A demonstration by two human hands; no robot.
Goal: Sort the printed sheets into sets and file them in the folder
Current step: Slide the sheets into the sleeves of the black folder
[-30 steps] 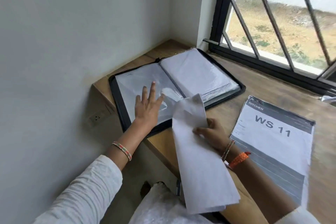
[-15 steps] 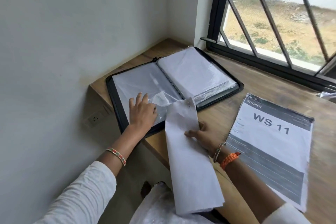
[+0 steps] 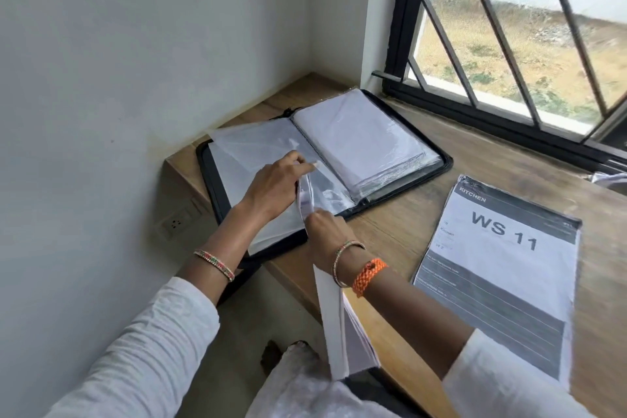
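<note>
Our left hand (image 3: 271, 185) pinches the mouth of a clear plastic sleeve (image 3: 258, 159) at frame centre, while our right hand (image 3: 327, 226) grips a curled set of white printed sheets (image 3: 339, 322) just below it. The sheets' leading end touches the sleeve opening, between both hands; their long axis runs from the lower centre up toward the open black zip folder (image 3: 441, 159), so the right hand, nearer, would push upward. A "WS 11" printed stack (image 3: 502, 268) lies right on the wooden desk (image 3: 407, 224).
</note>
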